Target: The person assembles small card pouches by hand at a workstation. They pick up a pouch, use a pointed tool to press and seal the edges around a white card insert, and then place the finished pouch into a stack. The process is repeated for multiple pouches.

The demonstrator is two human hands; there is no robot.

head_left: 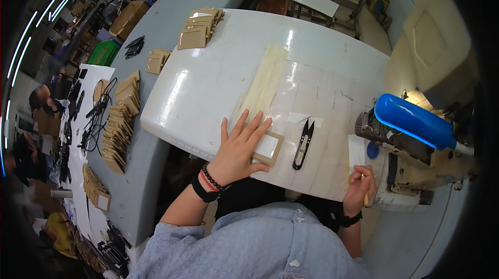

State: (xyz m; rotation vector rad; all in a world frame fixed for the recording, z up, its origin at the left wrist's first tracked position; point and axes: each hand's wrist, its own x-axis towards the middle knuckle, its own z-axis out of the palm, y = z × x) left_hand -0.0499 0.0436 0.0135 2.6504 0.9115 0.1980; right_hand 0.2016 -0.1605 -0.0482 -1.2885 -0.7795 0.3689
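My left hand (236, 151) lies flat with its fingers spread. Its palm and thumb rest at the left side of a tan card holder (272, 147) with a white window, partly covering it. Just right of the holder lies a pair of black thread snips (303, 144), blades pointing away from me. At the table's right front edge my right hand (358, 189) is closed around a slim tool with a yellowish wooden-looking handle (366, 198). The working end of that tool cannot be made out. Beyond my right fingers is a white paper piece (356, 149) on the table.
A sewing machine (421, 170) stands at the right, under a blue lamp (413, 120). Tan holders are stacked at the far table edge (200, 32) and on the grey table (118, 132) to the left. A yellowish strip (265, 79) runs across the white table. Several people are at the far left.
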